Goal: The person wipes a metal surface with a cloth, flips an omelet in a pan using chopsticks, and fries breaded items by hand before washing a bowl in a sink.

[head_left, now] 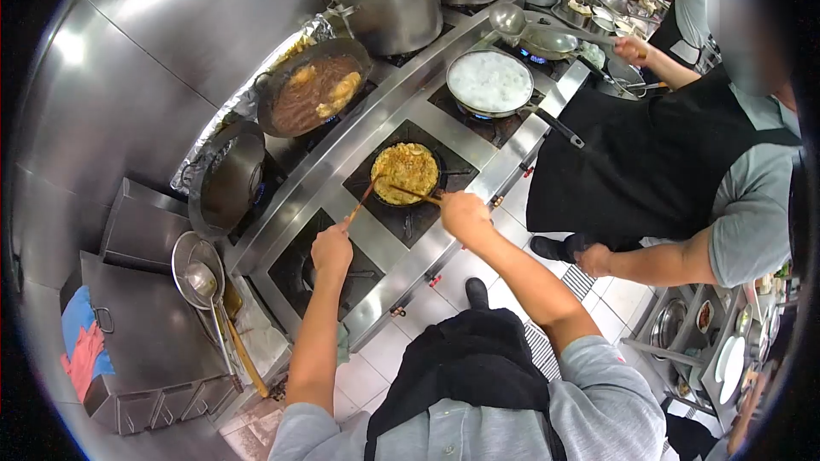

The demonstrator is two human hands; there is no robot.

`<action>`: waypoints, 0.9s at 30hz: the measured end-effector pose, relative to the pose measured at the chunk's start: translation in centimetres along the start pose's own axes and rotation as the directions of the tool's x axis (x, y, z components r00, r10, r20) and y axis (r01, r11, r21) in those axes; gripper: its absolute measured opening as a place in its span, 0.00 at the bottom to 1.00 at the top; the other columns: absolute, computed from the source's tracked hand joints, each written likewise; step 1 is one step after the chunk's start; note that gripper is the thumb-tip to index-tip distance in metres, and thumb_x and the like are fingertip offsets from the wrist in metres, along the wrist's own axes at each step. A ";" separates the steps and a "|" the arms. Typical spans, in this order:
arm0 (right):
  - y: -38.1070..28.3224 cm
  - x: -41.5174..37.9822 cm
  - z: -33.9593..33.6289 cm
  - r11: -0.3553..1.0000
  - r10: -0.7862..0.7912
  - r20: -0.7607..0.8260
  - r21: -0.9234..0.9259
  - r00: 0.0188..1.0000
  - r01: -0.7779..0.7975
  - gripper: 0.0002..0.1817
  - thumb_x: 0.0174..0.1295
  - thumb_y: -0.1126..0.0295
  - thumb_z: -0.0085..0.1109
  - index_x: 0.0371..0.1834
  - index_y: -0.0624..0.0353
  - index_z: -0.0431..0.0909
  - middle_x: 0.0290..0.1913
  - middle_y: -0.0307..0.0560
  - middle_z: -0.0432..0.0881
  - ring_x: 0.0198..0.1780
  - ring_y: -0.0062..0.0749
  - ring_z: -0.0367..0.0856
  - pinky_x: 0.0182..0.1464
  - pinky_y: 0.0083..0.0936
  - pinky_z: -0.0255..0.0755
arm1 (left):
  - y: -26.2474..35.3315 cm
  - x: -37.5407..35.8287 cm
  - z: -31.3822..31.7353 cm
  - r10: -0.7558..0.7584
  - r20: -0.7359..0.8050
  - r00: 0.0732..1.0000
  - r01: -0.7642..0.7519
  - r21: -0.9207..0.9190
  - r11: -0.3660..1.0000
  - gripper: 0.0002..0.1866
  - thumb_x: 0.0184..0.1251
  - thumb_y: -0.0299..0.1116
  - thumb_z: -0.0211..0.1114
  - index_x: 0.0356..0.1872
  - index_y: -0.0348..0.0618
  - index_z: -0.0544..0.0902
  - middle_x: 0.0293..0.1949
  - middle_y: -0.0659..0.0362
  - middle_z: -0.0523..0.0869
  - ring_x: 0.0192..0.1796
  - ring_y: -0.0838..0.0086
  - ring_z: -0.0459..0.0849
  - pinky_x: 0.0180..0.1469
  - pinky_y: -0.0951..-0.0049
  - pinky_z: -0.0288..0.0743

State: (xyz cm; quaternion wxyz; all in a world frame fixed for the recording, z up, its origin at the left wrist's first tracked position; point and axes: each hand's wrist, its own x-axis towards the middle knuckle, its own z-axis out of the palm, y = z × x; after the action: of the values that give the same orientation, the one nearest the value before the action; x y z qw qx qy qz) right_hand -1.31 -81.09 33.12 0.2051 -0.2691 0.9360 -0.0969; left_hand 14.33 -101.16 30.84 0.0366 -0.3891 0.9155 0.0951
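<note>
My left hand [331, 249] is closed around a slim brown wooden utensil [362, 202] that slants up to the near left edge of a round pan. In my right hand [466, 216], also closed, is a second slim wooden utensil [416, 195], its tip over the food. A golden-brown, lumpy, pancake-like layer of food [407, 172] fills the dark pan [441, 174] on the middle burner. The two tips come close together at the food's lower left. Their exact shape is too small to tell.
Woks of dark liquid [226, 179] and frying pieces [314, 90] stand along the back left. A bubbling white pan [489, 82] is to the right, its handle [559, 126] jutting forward. A co-worker [649, 154] stands close on my right, holding a ladle [509, 20]. Large pots [386, 4] stand behind.
</note>
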 end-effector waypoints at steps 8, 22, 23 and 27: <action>6.1 -1.0 2.1 0.989 -0.002 -0.012 -0.145 1.000 0.000 0.12 0.56 0.71 0.50 0.40 0.60 0.81 0.36 0.54 0.82 0.41 0.45 0.82 0.43 0.35 0.77 | -2.2 -2.8 2.3 -0.027 0.039 0.999 0.032 -0.132 0.991 0.17 0.63 0.34 0.55 0.52 0.65 0.78 0.37 0.50 0.83 0.38 0.53 0.81 0.43 0.61 0.74; -5.6 -14.2 11.1 0.713 -0.611 0.023 0.451 0.791 0.537 0.13 0.60 0.66 0.46 0.45 0.58 0.75 0.31 0.65 0.79 0.35 0.61 0.78 0.40 0.49 0.71 | -1.9 -15.8 8.9 -0.165 0.302 0.939 0.280 -0.949 -0.145 0.20 0.67 0.34 0.55 0.59 0.44 0.69 0.21 0.70 0.67 0.17 0.87 0.62 0.15 0.86 0.54; -4.2 -12.3 12.4 0.683 -0.649 -0.077 0.378 0.757 0.625 0.13 0.59 0.66 0.47 0.44 0.57 0.76 0.32 0.64 0.79 0.36 0.60 0.78 0.40 0.47 0.71 | -3.3 -16.4 9.7 -0.180 0.275 0.944 0.259 -0.960 -0.107 0.18 0.68 0.34 0.52 0.57 0.42 0.71 0.20 0.70 0.66 0.18 0.87 0.62 0.16 0.84 0.55; 2.1 -2.3 10.6 0.970 -0.178 -0.580 0.032 0.795 0.241 0.28 0.52 0.63 0.60 0.55 0.61 0.66 0.52 0.61 0.70 0.52 0.57 0.69 0.48 0.46 0.66 | -7.9 -19.9 9.8 -0.236 0.348 0.908 0.345 -0.937 -0.052 0.15 0.68 0.35 0.53 0.51 0.40 0.73 0.20 0.69 0.66 0.19 0.87 0.63 0.16 0.84 0.56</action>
State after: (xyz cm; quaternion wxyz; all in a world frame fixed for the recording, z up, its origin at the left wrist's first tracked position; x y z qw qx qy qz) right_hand 4.13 -78.85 23.78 -0.0841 -0.3185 0.9121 -0.2442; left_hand 33.74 -90.47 22.91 -0.1886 -0.4826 0.4795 0.7082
